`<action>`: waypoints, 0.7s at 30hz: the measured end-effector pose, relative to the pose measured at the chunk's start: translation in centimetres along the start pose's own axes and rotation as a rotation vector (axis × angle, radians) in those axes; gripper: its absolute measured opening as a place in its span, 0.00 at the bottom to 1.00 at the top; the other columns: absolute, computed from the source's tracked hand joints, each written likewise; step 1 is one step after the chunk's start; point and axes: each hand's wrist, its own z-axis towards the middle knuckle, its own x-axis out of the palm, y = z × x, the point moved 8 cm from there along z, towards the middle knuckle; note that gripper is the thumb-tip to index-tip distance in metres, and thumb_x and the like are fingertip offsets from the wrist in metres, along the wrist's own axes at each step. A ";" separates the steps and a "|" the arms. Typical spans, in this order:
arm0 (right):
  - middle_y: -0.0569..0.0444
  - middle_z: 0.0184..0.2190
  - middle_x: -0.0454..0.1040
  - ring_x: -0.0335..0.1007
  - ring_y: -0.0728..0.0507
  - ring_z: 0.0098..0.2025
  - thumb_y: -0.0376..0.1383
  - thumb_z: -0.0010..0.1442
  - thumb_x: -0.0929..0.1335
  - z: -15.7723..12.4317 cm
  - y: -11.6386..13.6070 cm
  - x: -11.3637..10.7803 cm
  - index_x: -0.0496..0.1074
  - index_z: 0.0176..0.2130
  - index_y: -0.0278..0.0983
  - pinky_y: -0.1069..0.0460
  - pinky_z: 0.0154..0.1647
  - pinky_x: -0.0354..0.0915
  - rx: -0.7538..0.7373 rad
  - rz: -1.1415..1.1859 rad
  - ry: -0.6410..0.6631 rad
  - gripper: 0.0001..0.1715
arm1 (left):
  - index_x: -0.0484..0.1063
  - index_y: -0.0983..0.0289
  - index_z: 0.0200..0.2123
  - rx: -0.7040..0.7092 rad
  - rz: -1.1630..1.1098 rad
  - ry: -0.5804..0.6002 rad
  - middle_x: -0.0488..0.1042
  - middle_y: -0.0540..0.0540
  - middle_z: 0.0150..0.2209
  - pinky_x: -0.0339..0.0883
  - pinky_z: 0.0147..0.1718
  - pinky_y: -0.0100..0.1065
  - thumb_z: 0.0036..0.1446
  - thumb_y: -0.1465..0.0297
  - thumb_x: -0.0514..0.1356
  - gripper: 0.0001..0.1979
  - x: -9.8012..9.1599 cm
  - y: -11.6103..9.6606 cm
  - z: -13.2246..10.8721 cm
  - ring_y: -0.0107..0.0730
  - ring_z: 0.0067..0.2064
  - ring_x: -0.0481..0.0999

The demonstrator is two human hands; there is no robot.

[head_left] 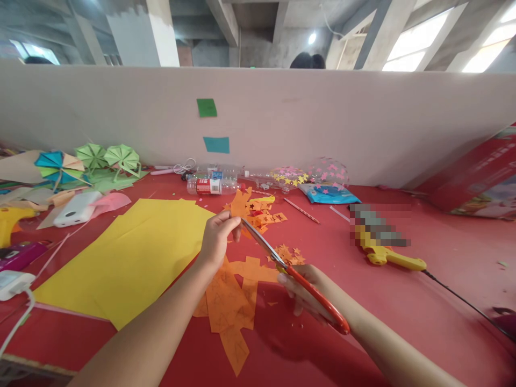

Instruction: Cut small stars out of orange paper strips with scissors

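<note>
"Several orange paper pieces (231,303) nearest?"

"Yes, flat and overlapping on the red bench (439,312), with yellow sheets (137,252) to the left."

"And the right grip (312,290)?"

"Curled around the red handles of the scissors (318,296), blades pointing forward and left."

"Past those?"

"Small orange stars (289,254) in a loose pile; well to the right, a yellow glue gun (399,260), partly pixelated."

"Left grip (220,236)?"

"Pinched tight on an orange strip (240,203), right by the scissor tips. Blades touching paper? Impossible to tell."

"Farthest?"

"Clear bottles (207,186) lying before a pale partition (322,115)."
</note>
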 end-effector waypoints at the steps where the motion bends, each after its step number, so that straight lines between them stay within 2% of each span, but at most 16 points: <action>1: 0.62 0.13 0.63 0.48 0.57 0.08 0.54 0.53 0.68 0.0 -0.1 0.0 0.60 0.22 0.38 0.59 0.07 0.46 -0.004 0.000 0.002 0.26 | 0.66 0.63 0.17 -0.003 -0.008 -0.007 0.65 0.48 0.15 0.57 0.24 0.31 0.51 0.69 0.58 0.12 -0.1 0.0 0.0 0.25 0.20 0.63; 11: 0.61 0.14 0.65 0.50 0.56 0.10 0.61 0.51 0.65 -0.2 0.0 0.4 0.61 0.23 0.37 0.59 0.09 0.46 -0.063 0.053 0.024 0.31 | 0.65 0.62 0.16 0.014 -0.019 -0.027 0.64 0.47 0.14 0.58 0.25 0.31 0.51 0.69 0.58 0.13 0.2 -0.3 -0.3 0.25 0.19 0.63; 14: 0.63 0.12 0.61 0.51 0.55 0.11 0.63 0.50 0.65 -0.3 0.1 0.5 0.61 0.24 0.38 0.60 0.10 0.47 -0.082 0.091 0.029 0.31 | 0.66 0.62 0.17 0.029 -0.010 -0.020 0.65 0.47 0.15 0.58 0.25 0.31 0.52 0.69 0.58 0.12 0.4 -0.3 -0.4 0.25 0.20 0.63; 17: 0.66 0.07 0.55 0.53 0.54 0.11 0.63 0.51 0.64 -0.3 0.2 0.9 0.60 0.24 0.38 0.58 0.14 0.55 -0.114 0.130 0.052 0.32 | 0.68 0.62 0.18 0.038 0.011 -0.013 0.65 0.47 0.15 0.59 0.26 0.31 0.53 0.68 0.58 0.12 0.7 -0.3 -0.6 0.25 0.20 0.64; 19: 0.67 0.06 0.54 0.55 0.53 0.12 0.64 0.53 0.63 -0.2 0.3 1.1 0.60 0.24 0.39 0.56 0.21 0.63 -0.141 0.155 0.062 0.32 | 0.69 0.63 0.20 0.038 0.017 0.001 0.65 0.47 0.16 0.59 0.27 0.31 0.54 0.67 0.58 0.12 1.0 -0.2 -0.9 0.25 0.21 0.64; 21: 0.66 0.06 0.54 0.59 0.51 0.14 0.64 0.53 0.62 -0.2 0.4 1.2 0.60 0.24 0.39 0.53 0.27 0.67 -0.154 0.171 0.061 0.32 | 0.69 0.63 0.19 0.036 0.011 0.016 0.65 0.47 0.16 0.59 0.27 0.31 0.54 0.67 0.58 0.13 1.3 -0.1 -1.1 0.25 0.21 0.64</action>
